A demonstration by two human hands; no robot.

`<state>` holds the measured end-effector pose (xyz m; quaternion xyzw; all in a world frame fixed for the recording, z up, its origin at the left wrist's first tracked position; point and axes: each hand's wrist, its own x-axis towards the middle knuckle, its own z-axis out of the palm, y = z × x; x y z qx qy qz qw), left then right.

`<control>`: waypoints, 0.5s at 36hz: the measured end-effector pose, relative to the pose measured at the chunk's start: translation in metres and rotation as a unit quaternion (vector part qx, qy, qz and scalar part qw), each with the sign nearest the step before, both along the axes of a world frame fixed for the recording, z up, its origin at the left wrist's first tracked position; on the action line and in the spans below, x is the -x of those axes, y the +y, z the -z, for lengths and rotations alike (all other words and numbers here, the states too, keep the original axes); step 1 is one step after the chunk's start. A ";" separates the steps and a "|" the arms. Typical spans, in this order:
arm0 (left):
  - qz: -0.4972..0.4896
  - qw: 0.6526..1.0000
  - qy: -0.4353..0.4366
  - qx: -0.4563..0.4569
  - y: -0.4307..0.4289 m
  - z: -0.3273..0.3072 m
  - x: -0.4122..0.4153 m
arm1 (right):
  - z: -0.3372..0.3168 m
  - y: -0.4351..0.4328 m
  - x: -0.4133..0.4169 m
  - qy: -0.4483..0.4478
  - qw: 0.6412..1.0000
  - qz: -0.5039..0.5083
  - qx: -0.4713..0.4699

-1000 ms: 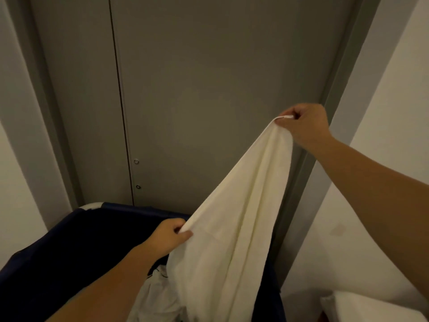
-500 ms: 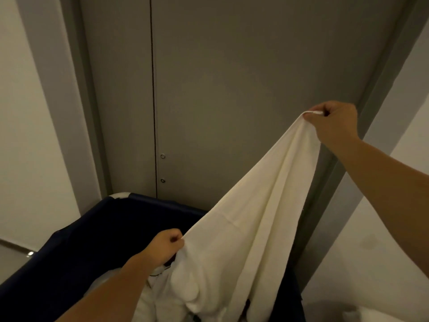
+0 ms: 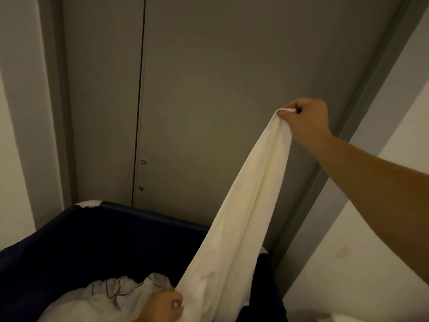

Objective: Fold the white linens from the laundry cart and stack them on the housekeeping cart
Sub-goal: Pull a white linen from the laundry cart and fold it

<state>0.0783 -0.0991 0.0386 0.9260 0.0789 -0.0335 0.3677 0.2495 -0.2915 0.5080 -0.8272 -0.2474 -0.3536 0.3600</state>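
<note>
A white linen hangs stretched in a long slant over the dark blue laundry cart. My right hand is raised at the upper right and pinches the linen's top corner. My left hand is low at the bottom edge of the view and grips the linen's lower edge, just above the cart's contents. More crumpled white linen lies in the bottom of the cart. The housekeeping cart is out of view.
A grey double door with a vertical seam and two small bolts stands right behind the cart. Its grey frame runs along the right, with a pale wall beyond. A white wall borders the left.
My left hand has slid down along the linen's edge toward the cart's contents. My right hand keeps its corner raised. The linen now hangs tauter and narrower.
</note>
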 end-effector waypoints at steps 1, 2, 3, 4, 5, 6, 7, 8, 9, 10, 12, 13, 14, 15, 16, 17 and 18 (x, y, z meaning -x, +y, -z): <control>-0.006 1.000 0.011 0.005 0.002 0.005 0.003 | -0.001 -0.001 -0.001 0.000 1.000 0.006 0.003; 0.001 1.000 0.008 0.009 0.004 0.011 0.008 | -0.002 -0.002 -0.002 0.003 1.000 0.012 0.003; 0.001 1.000 0.005 0.000 0.007 0.016 0.012 | -0.002 -0.004 -0.004 0.009 1.000 0.018 0.000; -0.016 1.000 0.009 -0.017 0.009 0.017 0.012 | -0.002 -0.007 -0.006 0.014 1.000 0.022 -0.001; -0.039 0.998 0.013 -0.049 0.010 0.013 0.011 | -0.001 -0.010 -0.008 0.019 0.999 0.027 -0.002; -0.058 0.996 0.009 -0.073 0.014 0.011 0.010 | 0.000 -0.012 -0.009 0.022 0.999 0.030 0.000; -0.095 0.993 0.000 -0.076 0.017 0.011 0.008 | 0.002 -0.013 -0.011 0.025 0.999 0.032 0.001; -0.117 0.991 -0.002 -0.070 0.021 0.011 0.004 | 0.005 -0.014 -0.011 0.026 0.999 0.033 0.000; -0.127 0.990 0.009 -0.056 0.025 0.007 -0.001 | 0.008 -0.014 -0.012 0.028 0.999 0.033 -0.001; -0.129 0.990 0.014 -0.055 0.030 0.001 -0.004 | 0.012 -0.014 -0.012 0.028 0.999 0.032 0.001; -0.137 0.989 0.012 -0.057 0.043 -0.010 -0.010 | 0.019 -0.016 -0.015 0.036 0.999 0.035 0.005; -0.150 0.987 0.012 -0.050 0.052 -0.016 -0.009 | 0.022 -0.018 -0.017 0.044 0.998 0.039 0.003; -0.162 0.985 0.010 -0.058 0.061 -0.018 -0.008 | 0.026 -0.021 -0.019 0.052 0.998 0.047 0.000; -0.172 0.982 0.018 -0.074 0.071 -0.022 -0.003 | 0.029 -0.026 -0.022 0.059 0.997 0.057 -0.003; -0.181 0.978 0.034 -0.094 0.083 -0.024 0.004 | 0.032 -0.031 -0.025 0.065 0.996 0.067 -0.005; -0.191 0.975 0.048 -0.098 0.094 -0.028 0.012 | 0.035 -0.038 -0.027 0.070 0.995 0.077 -0.009; -0.197 0.973 0.056 -0.106 0.105 -0.030 0.021 | 0.038 -0.044 -0.028 0.080 0.993 0.085 -0.011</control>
